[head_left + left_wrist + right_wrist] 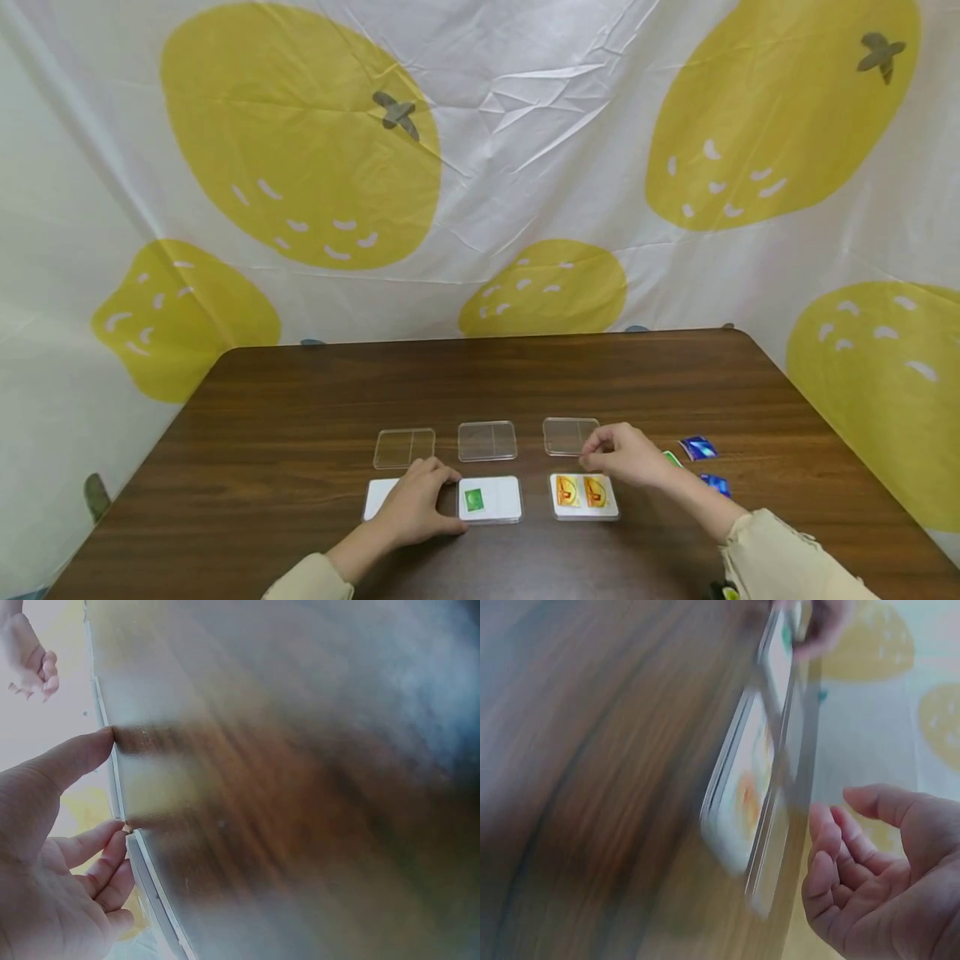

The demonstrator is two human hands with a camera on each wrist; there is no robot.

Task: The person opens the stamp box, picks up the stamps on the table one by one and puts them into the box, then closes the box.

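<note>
Head view, left hand: the left hand [420, 504], at 9 o'clock of the white-topped clear plastic case with one green square picture [497, 502], holds its left end between thumb and fingers.
Head view, right hand: the right hand [628, 454] is bent; the white-topped clear plastic case with two orange pictures [583, 510] lies at 7 to 8 o'clock, the transparent rectangular plastic lid [567, 435] at 10, glossy blue cards [699, 448] at 3 to 4.
Left wrist view, thumb: touches the case edge.
Right wrist view, right hand: thumb apart from loosely curled fingers; orange-picture case, blurred, at 10 o'clock.
</note>
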